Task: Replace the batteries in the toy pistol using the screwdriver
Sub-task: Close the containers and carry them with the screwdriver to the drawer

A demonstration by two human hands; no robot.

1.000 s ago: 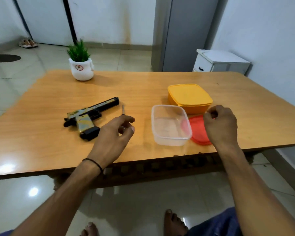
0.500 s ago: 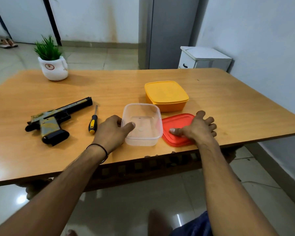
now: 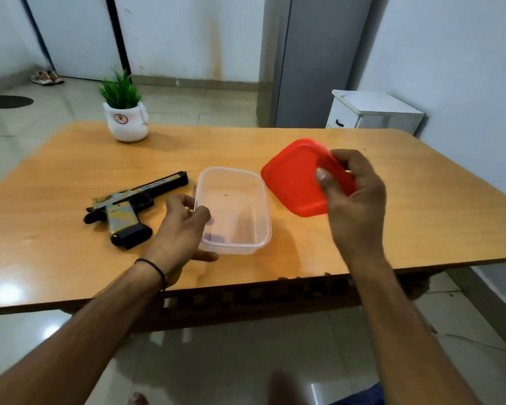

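The toy pistol point(image 3: 129, 206), black with yellow-green camouflage, lies on its side at the left of the wooden table point(image 3: 421, 200). Only the metal tip of the screwdriver point(image 3: 194, 190) shows, between the pistol and a clear plastic container point(image 3: 264, 200); my left hand hides the rest. My left hand point(image 3: 178, 235) grips the container's left wall, fingers over the rim and thumb along the near side. My right hand point(image 3: 357, 206) pinches a red lid point(image 3: 292, 179) by its right edge and holds it tilted above the table, to the right of the container.
A white pot with a green plant point(image 3: 126, 121) stands at the table's far left. Behind the table are a grey cabinet point(image 3: 310, 68) and a low white cabinet point(image 3: 374, 112). The table's near edge runs just below my wrists. The red lid and my hand cover the spot behind them.
My right hand has picked the red lid up off the table and tilted it. My left hand has closed on the clear container's left wall. The yellow container is no longer visible.
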